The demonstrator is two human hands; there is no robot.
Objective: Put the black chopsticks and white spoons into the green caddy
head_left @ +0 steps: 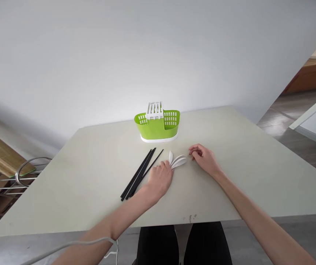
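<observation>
My left hand [161, 178] rests on the table with its fingers closed around the handles of several white spoons [179, 161]. The spoon bowls fan out to the right of my fingers; the handles are hidden beneath the hand. To the right of the bowls, apart from them, my right hand [204, 158] hovers low over the table, fingers loosely bent and holding nothing. Several black chopsticks [139, 176] lie slanted on the table, left of my left hand. Behind them stands a green cutlery basket [155, 129] with a white base and a white slatted piece on top.
The pale table [91, 154] reaches back to a white wall [105, 62]. At the left are a metal rack [22, 180] and a wooden board [3, 151]. A white cable [75, 243] passes by my left forearm, below the table's front edge.
</observation>
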